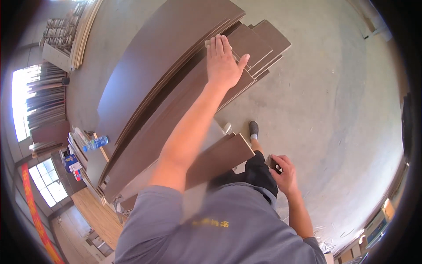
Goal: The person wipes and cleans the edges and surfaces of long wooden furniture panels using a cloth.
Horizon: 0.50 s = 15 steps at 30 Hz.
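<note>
My left hand (223, 64) lies flat, fingers stretched out and thumb apart, near the end of a long brown panel (184, 94). Something pale and thin shows at the edges of its fingers; what it is cannot be made out. Beyond it lie shorter brown boards (270, 37), stacked unevenly. Low at my right side, my right hand (285, 174) is closed on a small dark flat piece (272, 163), partly hidden by the fingers. A shorter brown board (224, 154) lies between my left arm and my leg.
A large brown panel (162, 48) rests at a tilt to the left of the stack. A water bottle (96, 143) and a blue package (71, 163) are at the far left. Stacked sheets (48, 103) stand by the window. Grey concrete floor (334, 110) stretches to the right.
</note>
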Motion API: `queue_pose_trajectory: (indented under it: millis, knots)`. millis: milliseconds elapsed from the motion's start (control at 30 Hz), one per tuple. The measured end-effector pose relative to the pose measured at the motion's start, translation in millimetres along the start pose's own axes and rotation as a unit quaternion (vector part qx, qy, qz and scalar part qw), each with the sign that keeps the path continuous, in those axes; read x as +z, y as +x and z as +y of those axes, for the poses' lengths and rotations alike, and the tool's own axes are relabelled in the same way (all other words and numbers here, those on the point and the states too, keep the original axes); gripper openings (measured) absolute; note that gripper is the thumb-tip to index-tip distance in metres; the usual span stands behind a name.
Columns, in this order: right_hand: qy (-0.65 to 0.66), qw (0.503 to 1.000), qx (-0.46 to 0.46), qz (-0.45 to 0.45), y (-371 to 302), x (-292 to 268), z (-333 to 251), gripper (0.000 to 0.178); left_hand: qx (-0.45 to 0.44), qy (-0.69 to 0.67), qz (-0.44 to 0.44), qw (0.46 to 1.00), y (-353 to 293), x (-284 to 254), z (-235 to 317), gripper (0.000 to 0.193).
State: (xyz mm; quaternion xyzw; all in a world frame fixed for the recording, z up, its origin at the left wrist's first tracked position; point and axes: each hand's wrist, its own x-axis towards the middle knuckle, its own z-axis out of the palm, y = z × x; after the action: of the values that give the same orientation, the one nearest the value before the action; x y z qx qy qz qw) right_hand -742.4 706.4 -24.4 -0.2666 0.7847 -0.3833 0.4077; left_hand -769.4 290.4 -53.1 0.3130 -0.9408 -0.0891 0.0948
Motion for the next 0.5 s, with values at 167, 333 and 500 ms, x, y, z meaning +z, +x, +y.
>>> queue_pose_trajectory:
  millis: [167,333,500]
  knots:
    - [0.007,0.999,-0.031,0.019,-14,-5,10,0.054,-0.036,0.056,-0.029,0.997,-48,-16,-33,0.098]
    - [0.003,0.999,-0.031,0.015,-7,-4,-2,0.055,-0.005,0.037,-0.026,0.999,-9,-2,-10,0.097]
    - [0.008,0.999,-0.025,0.024,-17,5,-3,0.053,-0.068,0.111,-0.024,0.991,-53,-14,-35,0.094]
